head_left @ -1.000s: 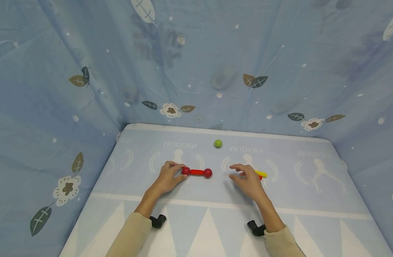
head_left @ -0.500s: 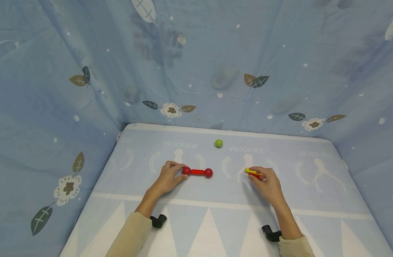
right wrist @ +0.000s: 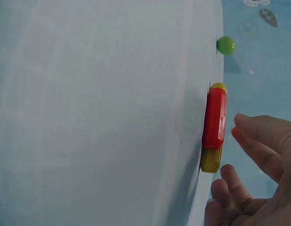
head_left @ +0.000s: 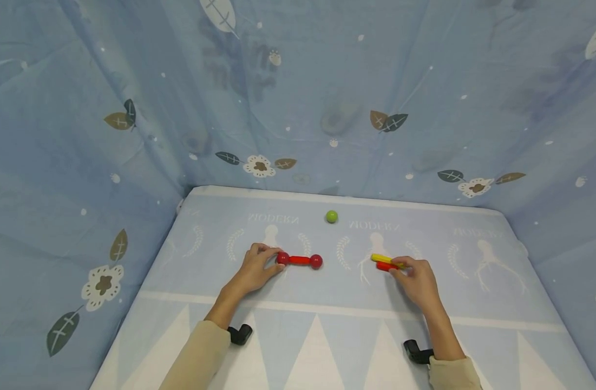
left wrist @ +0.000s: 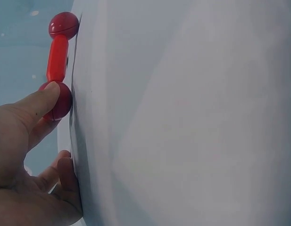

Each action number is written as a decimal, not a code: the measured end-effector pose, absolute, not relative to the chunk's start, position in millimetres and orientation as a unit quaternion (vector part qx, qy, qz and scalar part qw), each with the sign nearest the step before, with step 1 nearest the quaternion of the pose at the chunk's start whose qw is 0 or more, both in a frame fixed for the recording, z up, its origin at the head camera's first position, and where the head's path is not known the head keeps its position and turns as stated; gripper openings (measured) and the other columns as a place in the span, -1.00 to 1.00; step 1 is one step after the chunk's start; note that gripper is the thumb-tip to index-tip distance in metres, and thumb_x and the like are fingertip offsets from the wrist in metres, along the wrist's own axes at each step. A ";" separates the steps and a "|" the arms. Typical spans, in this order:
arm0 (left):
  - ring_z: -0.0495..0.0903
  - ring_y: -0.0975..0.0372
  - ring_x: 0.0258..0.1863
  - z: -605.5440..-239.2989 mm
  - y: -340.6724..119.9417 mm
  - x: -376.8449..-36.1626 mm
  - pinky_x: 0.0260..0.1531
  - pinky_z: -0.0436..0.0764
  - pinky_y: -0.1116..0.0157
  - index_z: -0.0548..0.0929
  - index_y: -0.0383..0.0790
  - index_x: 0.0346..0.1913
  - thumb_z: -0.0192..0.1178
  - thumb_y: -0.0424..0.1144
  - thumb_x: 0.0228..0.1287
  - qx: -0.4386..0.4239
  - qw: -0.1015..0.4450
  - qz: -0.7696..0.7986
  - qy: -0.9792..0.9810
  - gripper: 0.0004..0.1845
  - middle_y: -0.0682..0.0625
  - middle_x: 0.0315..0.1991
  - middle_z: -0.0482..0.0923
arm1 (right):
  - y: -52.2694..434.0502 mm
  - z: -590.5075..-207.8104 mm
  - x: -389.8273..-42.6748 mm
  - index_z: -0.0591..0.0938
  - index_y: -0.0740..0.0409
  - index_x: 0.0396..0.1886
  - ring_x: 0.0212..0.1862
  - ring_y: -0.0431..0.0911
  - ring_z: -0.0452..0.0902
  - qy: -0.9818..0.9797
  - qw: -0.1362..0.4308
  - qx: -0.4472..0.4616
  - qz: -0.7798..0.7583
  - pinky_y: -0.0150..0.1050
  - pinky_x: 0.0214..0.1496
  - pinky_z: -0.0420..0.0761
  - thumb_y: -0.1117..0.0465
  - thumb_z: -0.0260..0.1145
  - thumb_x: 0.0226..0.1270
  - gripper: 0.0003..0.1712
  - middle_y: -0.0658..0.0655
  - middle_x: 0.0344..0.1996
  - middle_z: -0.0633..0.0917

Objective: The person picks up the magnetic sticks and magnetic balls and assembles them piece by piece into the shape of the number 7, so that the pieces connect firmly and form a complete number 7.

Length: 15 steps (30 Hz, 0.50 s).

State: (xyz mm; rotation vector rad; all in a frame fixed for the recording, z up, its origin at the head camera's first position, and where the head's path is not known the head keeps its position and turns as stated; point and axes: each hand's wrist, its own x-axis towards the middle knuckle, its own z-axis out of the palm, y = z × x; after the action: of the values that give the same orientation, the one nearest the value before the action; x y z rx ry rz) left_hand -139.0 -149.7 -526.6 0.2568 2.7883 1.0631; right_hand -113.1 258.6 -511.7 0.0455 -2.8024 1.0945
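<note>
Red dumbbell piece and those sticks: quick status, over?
Left hand pinches red dumbbell piece by its near ball. Right hand open beside red stick and yellow stick, not gripping. Green ball sits apart, nothing in the way.

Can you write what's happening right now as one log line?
left hand: pinches red dumbbell toy | right hand: open beside red and yellow sticks | green ball: lying apart
</note>
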 end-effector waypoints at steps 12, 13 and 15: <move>0.30 -0.10 0.17 -527.3 -149.9 -139.4 0.14 0.42 -0.11 0.64 -0.06 0.23 0.38 -0.11 0.29 0.086 0.069 0.356 0.928 -0.55 -0.23 0.19 0.33 | 261.1 -519.3 -112.0 0.74 0.30 -0.12 -0.42 0.02 0.30 -0.946 0.055 -0.002 0.321 -0.15 -0.42 0.30 0.36 0.48 0.17 -0.74 0.38 -0.20 0.66; 0.30 -0.10 0.17 -527.5 -149.9 -139.4 0.13 0.43 -0.11 0.64 -0.06 0.22 0.38 -0.11 0.29 0.085 0.069 0.355 0.928 -0.55 -0.23 0.20 0.33 | 261.1 -519.7 -111.9 0.74 0.30 -0.11 -0.37 0.04 0.31 -0.946 0.052 -0.005 0.319 -0.13 -0.39 0.30 0.35 0.48 0.17 -0.73 0.38 -0.20 0.64; 0.30 -0.10 0.17 -527.5 -149.9 -139.4 0.13 0.43 -0.12 0.64 -0.06 0.22 0.38 -0.11 0.30 0.084 0.068 0.356 0.928 -0.56 -0.24 0.20 0.33 | 261.1 -520.1 -111.9 0.74 0.29 -0.10 -0.33 0.07 0.33 -0.948 0.047 -0.012 0.315 -0.12 -0.36 0.31 0.34 0.48 0.18 -0.73 0.38 -0.19 0.63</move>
State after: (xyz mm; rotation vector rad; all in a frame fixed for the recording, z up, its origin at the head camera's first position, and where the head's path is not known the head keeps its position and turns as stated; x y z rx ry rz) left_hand -139.4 -149.9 -527.5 0.2535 2.7963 1.0710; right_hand -111.9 261.1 -520.1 -0.0367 -2.8914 0.9611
